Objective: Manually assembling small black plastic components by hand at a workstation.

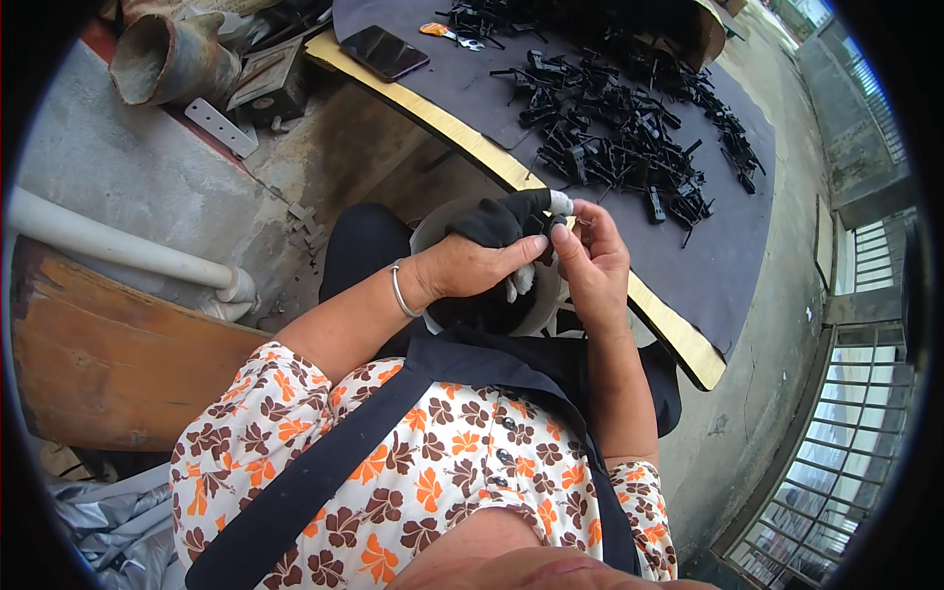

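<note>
My left hand is over the bucket, its fingers covered by black cloth, with a white wrap at one fingertip. Thumb and fingers close on a small black piece, whose exact kind is too small to make out. From the other side my right hand pinches at the same piece, thumb against fingers. Below both hands a pale bucket stands between my knees with dark contents. On the table just beyond lies a big heap of black plastic parts with thin stems.
The grey-topped table has a pale wooden edge close to my hands. A phone and orange-handled scissors lie on it. At left are a white pipe, a wooden board and a rusty pipe elbow.
</note>
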Demonstrator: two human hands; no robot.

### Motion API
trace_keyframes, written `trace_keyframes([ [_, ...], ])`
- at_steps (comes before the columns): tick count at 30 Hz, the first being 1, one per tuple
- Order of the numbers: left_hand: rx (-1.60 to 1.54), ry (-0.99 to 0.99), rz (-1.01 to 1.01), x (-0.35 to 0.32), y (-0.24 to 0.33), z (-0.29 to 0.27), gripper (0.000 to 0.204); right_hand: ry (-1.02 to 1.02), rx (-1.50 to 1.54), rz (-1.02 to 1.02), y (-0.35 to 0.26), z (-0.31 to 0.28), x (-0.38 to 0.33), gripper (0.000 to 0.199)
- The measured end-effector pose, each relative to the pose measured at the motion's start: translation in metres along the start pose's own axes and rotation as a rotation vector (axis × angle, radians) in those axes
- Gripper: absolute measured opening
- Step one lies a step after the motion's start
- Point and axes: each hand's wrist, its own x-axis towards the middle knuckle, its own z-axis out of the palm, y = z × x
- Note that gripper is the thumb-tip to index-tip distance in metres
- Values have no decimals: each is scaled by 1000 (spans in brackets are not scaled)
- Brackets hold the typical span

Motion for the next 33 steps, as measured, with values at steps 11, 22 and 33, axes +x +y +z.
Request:
trace_keyframes([
  [11,143,111,-32,-3,7,5,31,-87,-326,-100,-3,-11,0,17],
  [22,740,109,301,-6,3,9,28,-65,-472,-125,24,-2,0,24],
  [33,64,134,-141,-4,9,-8,33,-303,-603,81,8,-15,3,19],
])
